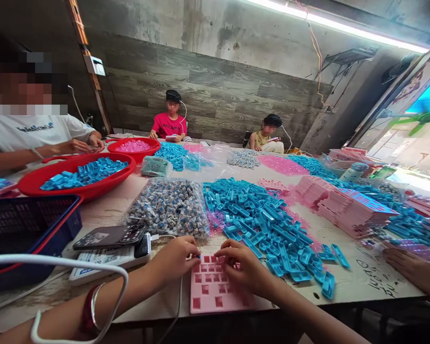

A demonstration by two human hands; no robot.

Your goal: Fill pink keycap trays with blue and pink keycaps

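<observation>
A pink plate (212,289) with rows of square holes lies flat at the table's front edge. At its upper left corner is my left hand (185,255), thumb and fingers pinched together on a tiny blue-tipped piece, too small to make out. My right hand (239,263) bends over the plate's upper right part, fingers curled down onto it; what they hold, if anything, is hidden. Just behind the plate lies a clear bag of small grey and blue parts (170,206). Beside it, a heap of blue plastic trays (268,224) spreads to the right.
At left are a dark blue basket (66,228), a red bowl (129,177) of blue pieces, and a phone (107,237) on a power bank. Stacked pink plates (347,210) stand right. A white cable crosses my left forearm. Other people sit around; another person's hand (403,263) rests far right.
</observation>
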